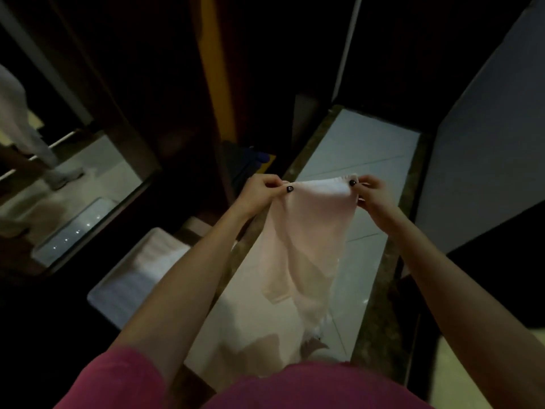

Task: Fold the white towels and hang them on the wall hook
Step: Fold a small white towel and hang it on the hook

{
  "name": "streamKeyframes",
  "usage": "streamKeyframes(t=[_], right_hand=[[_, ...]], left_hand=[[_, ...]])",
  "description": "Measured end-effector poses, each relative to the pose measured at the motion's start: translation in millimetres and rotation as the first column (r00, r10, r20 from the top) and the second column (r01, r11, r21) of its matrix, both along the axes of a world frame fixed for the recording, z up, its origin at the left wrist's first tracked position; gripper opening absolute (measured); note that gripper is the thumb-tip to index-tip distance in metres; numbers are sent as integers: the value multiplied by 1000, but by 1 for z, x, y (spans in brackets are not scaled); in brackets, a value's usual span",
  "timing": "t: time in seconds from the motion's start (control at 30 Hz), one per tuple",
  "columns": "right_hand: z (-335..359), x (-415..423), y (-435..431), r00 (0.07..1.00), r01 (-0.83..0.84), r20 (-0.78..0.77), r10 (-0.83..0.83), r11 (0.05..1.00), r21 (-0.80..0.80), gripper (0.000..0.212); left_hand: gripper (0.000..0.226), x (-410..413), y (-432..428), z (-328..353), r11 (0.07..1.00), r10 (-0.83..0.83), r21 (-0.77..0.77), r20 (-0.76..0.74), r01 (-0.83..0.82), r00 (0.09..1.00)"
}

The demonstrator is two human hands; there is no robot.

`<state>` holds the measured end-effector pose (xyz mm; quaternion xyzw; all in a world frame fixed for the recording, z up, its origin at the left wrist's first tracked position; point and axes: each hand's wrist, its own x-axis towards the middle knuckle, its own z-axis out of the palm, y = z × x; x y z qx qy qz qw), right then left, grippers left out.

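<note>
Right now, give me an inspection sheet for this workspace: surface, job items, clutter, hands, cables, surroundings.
Surface: pale glossy tiles with a mottled dark border, below the hands.
Job's things: white towel held up by its top edge, hanging loose, partly doubled over. What looks like a stack of folded towels sits lower left, blurred. Wall hook: not seen.
Clutter: blue object, too dark to identify.
Grippers: left hand and right hand each pinch a top corner of the white towel with their fingers.
Cables: nothing seen.
Surroundings: dark wood panels; mirror-like glass at left; grey wall at right.
</note>
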<state>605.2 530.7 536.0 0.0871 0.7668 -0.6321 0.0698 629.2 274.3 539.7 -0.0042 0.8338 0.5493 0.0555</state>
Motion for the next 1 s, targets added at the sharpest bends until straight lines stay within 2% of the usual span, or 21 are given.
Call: streamKeyframes(t=[0.13, 0.37, 0.5, 0.63, 0.73, 0.87, 1.0], right_hand=[[-5, -66, 46, 997, -68, 35, 66, 997, 32, 11], [-8, -156, 120, 971, -234, 67, 228, 966, 107, 16], [1, -205, 154, 970, -243, 36, 240, 966, 88, 14], [14, -255, 180, 973, -230, 27, 230, 973, -2, 17], [17, -295, 197, 951, -308, 19, 308, 950, 51, 27], [23, -360, 214, 959, -257, -93, 267, 960, 110, 8], [31, -425, 227, 932, -141, -277, 233, 938, 316, 10]], left_hand=[[22, -70, 56, 18, 994, -89, 63, -6, 89, 996], [17, -181, 144, 40, 960, -228, 173, 23, 221, 973], [12, -238, 184, 54, 921, -340, 226, 64, 318, 938], [19, -298, 214, 60, 885, -342, 363, 82, 292, 936], [18, -347, 233, 59, 855, -319, 460, 103, 240, 942], [16, -417, 260, 58, 844, -310, 489, 109, 221, 944], [20, -483, 282, 66, 826, -330, 514, 109, 231, 938]])
